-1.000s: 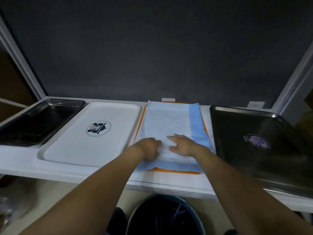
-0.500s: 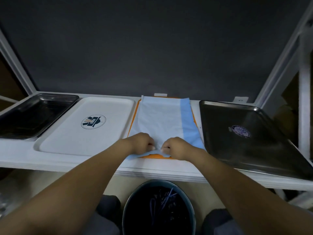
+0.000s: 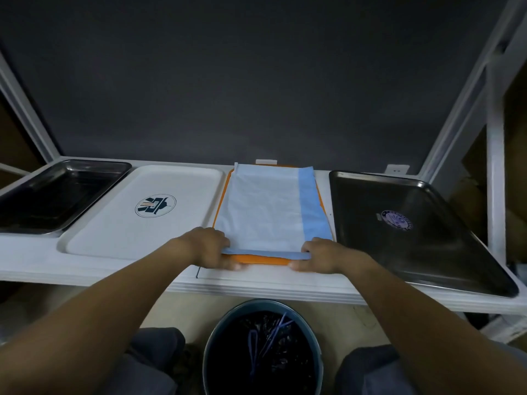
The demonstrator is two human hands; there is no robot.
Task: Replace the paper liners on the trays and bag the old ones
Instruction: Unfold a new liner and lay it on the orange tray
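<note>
- A person's left hand (image 3: pixel 209 248) and right hand (image 3: pixel 319 256) each clasp a near corner of the blue-and-white paper liner (image 3: pixel 265 212), fingers curled over its folded edge at the rim of the orange tray (image 3: pixel 262 260); the liner lies flat on the orange tray, covering nearly all of it.
- The sheet looks thin; a harder pull from one hand than the other could tear it or skew it across the orange tray.
- The counter's front edge (image 3: pixel 256 283) runs just in front of the orange tray; a tug toward the body might drag tray and paper over it.
- The bagged bin (image 3: pixel 262 349) stands below and in front of the orange tray; a loose sheet dropped off-centre could miss it.
- The white logo tray (image 3: pixel 142 212) lies just left of the orange tray and the steel tray (image 3: pixel 413 232) just right, both unlined; a sideways shove could knock either.
</note>
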